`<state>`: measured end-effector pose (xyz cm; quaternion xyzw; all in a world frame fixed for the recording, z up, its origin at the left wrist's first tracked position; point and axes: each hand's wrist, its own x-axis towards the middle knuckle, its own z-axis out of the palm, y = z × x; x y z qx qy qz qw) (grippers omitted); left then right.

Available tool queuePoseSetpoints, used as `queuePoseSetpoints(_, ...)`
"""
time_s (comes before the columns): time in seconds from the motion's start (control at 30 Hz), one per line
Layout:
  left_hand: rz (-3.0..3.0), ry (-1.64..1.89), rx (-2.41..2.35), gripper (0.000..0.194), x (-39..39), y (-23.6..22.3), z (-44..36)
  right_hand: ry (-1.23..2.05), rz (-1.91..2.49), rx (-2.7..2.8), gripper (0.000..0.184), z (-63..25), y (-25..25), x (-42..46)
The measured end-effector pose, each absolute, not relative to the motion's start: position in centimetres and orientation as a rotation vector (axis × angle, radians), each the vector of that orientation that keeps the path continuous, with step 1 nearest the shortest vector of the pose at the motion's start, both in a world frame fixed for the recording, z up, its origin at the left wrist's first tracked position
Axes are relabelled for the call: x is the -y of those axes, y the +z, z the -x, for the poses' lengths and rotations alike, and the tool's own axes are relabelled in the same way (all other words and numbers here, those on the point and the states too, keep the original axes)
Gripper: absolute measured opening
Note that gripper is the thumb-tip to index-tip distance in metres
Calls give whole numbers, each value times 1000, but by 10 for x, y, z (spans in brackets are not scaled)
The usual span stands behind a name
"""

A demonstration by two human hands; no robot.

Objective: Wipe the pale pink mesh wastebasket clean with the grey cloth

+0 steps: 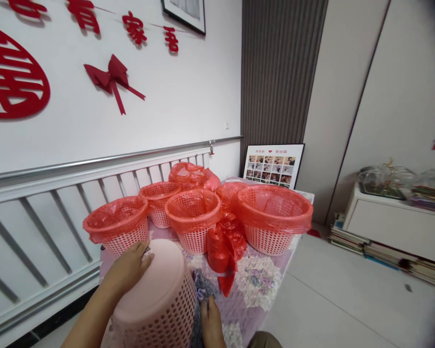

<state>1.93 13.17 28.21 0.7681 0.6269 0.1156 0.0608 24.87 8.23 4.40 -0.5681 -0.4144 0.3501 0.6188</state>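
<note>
A pink perforated plastic basket (155, 285) is tipped over in front of me, its solid round base turned up. My left hand (130, 268) grips it at the far left edge of the base. In my right hand (212, 321) is a grey-blue cloth (206, 286), held against the basket's right side. The cloth is partly hidden behind the basket. Beyond stand several pink baskets lined with red plastic bags: one at the left (121, 239), one in the middle (195, 237) and a larger one at the right (268, 237). A roll of red plastic bags (219, 251) stands between them.
A table with a purple floral cloth (246, 309) bears the baskets. Red bags (188, 174) are heaped at the back. A white radiator (58, 232) runs along the left wall. A framed photo board (273, 164) leans behind; a white cabinet (395, 222) stands right.
</note>
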Motion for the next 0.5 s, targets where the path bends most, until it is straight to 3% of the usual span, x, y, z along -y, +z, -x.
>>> queuePoseSetpoints(0.3, -2338, 360, -1899, 69, -131, 283, -20, 825, 971, 1340, 38, -232, 209, -87)
queuePoseSetpoints(0.4, -2335, 364, -1906, 68, -132, 281, -19, 902, 920, 1368, 41, -237, 213, -104)
queuePoseSetpoints(0.5, -2326, 371, -1913, 67, -134, 279, -18, 1044, 925, 1322, 52, -246, 180, -122)
